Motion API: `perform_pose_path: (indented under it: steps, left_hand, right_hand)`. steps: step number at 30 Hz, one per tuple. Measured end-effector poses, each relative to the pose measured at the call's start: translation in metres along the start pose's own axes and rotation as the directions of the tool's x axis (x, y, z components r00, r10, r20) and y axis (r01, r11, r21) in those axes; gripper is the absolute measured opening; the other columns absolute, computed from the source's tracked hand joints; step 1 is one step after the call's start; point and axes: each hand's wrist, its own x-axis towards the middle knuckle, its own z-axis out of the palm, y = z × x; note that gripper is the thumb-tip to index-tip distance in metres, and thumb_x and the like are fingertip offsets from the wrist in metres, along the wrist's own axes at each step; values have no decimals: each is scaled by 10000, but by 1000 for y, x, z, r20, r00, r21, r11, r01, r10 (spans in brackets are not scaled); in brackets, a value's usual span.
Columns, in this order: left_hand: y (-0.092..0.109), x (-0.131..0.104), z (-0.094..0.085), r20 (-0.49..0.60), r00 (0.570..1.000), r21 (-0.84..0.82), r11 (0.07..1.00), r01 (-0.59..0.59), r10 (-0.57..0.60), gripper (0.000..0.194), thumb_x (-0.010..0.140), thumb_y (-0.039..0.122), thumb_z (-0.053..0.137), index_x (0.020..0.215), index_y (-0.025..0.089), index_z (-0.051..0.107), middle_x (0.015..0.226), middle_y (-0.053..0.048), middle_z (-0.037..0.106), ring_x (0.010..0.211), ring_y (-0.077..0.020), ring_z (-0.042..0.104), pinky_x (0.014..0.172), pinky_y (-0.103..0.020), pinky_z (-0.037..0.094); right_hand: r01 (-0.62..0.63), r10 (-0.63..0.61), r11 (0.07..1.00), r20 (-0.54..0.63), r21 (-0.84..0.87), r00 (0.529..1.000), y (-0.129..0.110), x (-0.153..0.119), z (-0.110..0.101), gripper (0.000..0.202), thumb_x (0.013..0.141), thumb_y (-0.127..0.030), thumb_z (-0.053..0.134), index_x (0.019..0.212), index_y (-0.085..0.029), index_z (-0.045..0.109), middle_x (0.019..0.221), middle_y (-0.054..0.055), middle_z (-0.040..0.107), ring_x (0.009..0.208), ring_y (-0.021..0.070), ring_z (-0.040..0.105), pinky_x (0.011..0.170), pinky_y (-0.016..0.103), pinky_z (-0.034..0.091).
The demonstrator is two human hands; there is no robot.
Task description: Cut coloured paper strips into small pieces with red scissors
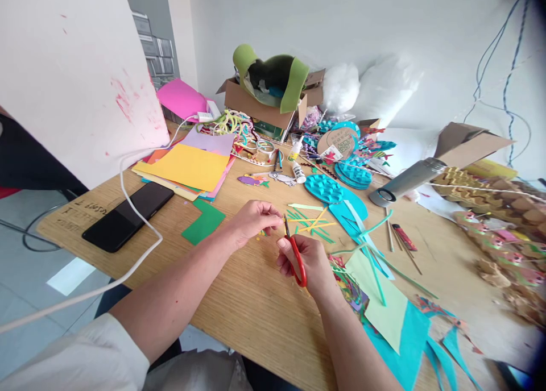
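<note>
My right hand is closed around red-handled scissors, whose dark blades point up and away from me. Just left of the blade tips, my left hand is closed in a pinch. Whatever lies between its fingertips is too small to make out, though a bit of yellow shows beside the blades. Behind the scissors, thin green and yellow paper strips lie crossed on the table. Small yellow and green scraps are under my left hand. A green paper piece lies left of that hand.
Coloured paper sheets, a black phone and a white cable are on the left. Blue paper ovals and glue bottles stand further back. Pale green paper, a cardboard tube and egg cartons occupy the right.
</note>
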Motion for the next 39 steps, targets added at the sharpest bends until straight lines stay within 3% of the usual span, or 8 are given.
perform_pose_path:
  steps: [4,20,22,24,27,32,36,39]
  left_hand:
    - [0,0,-2,31,999,-1,1000,-13,13,110,626,211,652,632,115,600,927,-79,673,569,-56,507,514,-201,396]
    - [4,-1,0,44,999,-149,989,17,-10,128,616,191,688,658,109,599,621,-29,640,601,-124,619,647,-272,500]
    - [2,0,-1,39,999,-178,984,14,-7,136,619,189,695,660,103,599,637,-36,649,605,-125,625,669,-284,506]
    - [1,1,-2,40,999,-220,975,29,-21,154,611,187,711,670,97,600,649,-44,657,608,-129,634,683,-292,509]
    - [0,1,-2,61,997,-301,951,71,-56,187,589,186,732,684,96,599,665,-52,669,622,-143,652,684,-293,508]
    - [3,0,-1,127,988,-355,926,126,-86,189,576,189,733,681,106,600,690,-60,680,640,-149,658,672,-283,499]
    - [2,2,-5,58,992,-188,975,117,-108,154,603,228,686,687,120,615,671,-54,658,590,-132,616,502,-218,405]
    - [-5,6,-11,-93,992,179,978,106,-90,124,647,265,644,667,143,628,610,-30,626,508,-106,533,442,-209,308]
  right_hand:
    - [-5,5,1000,10,-11,1000,-1,0,0,504,630,-658,687,574,-193,502,452,18,615,326,128,538,329,204,398]
    - [47,-49,998,-45,-46,998,0,-2,-2,488,663,-638,679,566,-206,474,461,11,587,348,136,520,347,231,391]
    - [157,-181,978,-183,-138,966,1,-2,-3,432,694,-585,689,615,-200,509,535,24,617,438,156,567,425,254,437]
    - [277,-369,914,-321,-297,872,3,-1,-4,349,711,-504,713,724,-195,551,701,52,671,619,191,626,580,295,489]
    - [371,-553,804,-355,-464,754,6,4,-4,274,735,-384,708,864,-200,552,906,80,682,822,217,621,731,339,479]
    - [345,-533,804,-331,-485,778,12,9,-2,135,787,-298,622,827,-202,535,797,43,642,724,179,591,673,301,462]
    - [350,-511,831,-344,-432,788,12,9,-2,128,787,-280,616,829,-200,526,800,36,628,723,167,576,685,287,454]
    - [343,-492,845,-346,-411,799,12,9,-3,132,780,-281,619,831,-199,529,807,38,626,732,170,574,692,292,454]
